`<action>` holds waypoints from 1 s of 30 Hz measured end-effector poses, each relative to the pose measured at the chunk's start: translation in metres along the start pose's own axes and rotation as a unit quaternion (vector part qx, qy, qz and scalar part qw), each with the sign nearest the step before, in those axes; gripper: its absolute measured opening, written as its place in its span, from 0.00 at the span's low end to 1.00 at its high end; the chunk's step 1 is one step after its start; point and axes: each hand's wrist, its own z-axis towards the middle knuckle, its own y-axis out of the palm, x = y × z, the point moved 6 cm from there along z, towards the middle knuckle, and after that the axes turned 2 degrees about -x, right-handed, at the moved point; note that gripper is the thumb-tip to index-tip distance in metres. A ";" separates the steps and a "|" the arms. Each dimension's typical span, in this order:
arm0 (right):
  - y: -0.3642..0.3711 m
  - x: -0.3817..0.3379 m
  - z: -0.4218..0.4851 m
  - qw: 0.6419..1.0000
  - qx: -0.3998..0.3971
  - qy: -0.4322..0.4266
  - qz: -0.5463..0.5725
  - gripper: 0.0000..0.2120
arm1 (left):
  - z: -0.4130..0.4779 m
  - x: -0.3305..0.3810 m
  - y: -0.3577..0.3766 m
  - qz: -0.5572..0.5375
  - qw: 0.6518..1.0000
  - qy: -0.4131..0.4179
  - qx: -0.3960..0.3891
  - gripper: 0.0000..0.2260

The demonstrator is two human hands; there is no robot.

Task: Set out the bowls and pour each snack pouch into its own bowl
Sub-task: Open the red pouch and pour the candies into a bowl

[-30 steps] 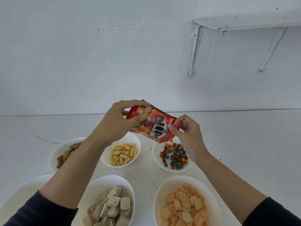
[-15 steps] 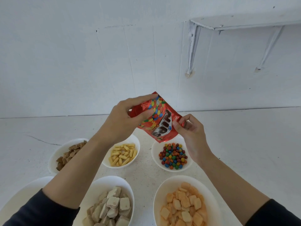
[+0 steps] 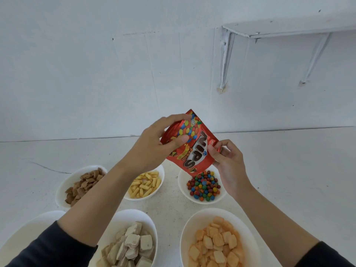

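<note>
The left grip is clamping the upturned red pouch by its base and the right grip is pinching its side seam, just above the candy bowl beneath them, and this light, limp, slick foil is probably handling best by its seams.

Six white bowls, five showing snacks; one red Nips pouch; two hands, left hand and right hand; one wall shelf, upper right.

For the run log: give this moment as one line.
left hand: grips red pouch | right hand: pinches its corner | red pouch: upside down above candy bowl
</note>
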 end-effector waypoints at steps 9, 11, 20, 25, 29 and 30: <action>0.006 -0.011 0.004 1.000 -0.013 -0.020 -0.014 0.20 | 0.002 0.015 -0.006 0.048 0.998 0.043 -0.006 0.15; 0.005 -0.003 0.002 0.999 -0.008 -0.010 -0.030 0.22 | 0.000 0.010 -0.004 0.064 0.997 0.032 -0.003 0.15; 0.008 -0.010 0.005 0.999 0.006 -0.031 -0.044 0.18 | 0.000 0.004 -0.003 0.081 0.996 0.017 -0.028 0.20; 0.007 -0.002 0.005 0.996 0.012 -0.027 -0.087 0.18 | -0.004 -0.003 0.007 0.138 0.989 0.010 -0.048 0.23; 0.009 0.012 -0.002 0.987 0.010 0.025 -0.158 0.32 | -0.007 -0.008 0.008 0.144 0.989 0.034 0.009 0.19; 0.010 0.012 -0.003 0.986 0.003 0.031 -0.165 0.36 | -0.007 -0.010 0.007 0.141 0.989 0.040 0.029 0.18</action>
